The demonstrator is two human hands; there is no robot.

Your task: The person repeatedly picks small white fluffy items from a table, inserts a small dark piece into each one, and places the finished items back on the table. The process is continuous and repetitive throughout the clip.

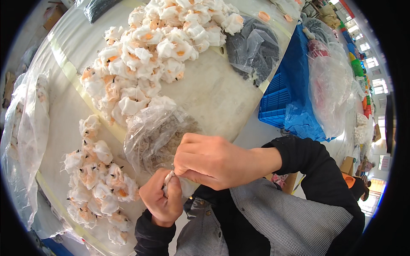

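Note:
My left hand (163, 196) is closed on a small white plush piece (169, 182) at the table's near edge. The fingertips of my right hand (211, 160) pinch together at the top of that piece; whether they hold a thread or a tool is hidden. Just beyond my hands lies a clear plastic bag (150, 137) of small greyish-beige parts. A large heap of white fluffy pieces with orange patches (153, 48) spreads over the far part of the table. A smaller heap of similar pieces with small black tips (99, 182) lies left of my left hand.
A clear bag of small black parts (253, 48) lies near the table's right edge, with orange pieces (264, 16) beyond it. Blue plastic crates (275, 96) stand beside the table, next to a large clear bag (330, 86). Another plastic bag (28, 128) lies at the left edge.

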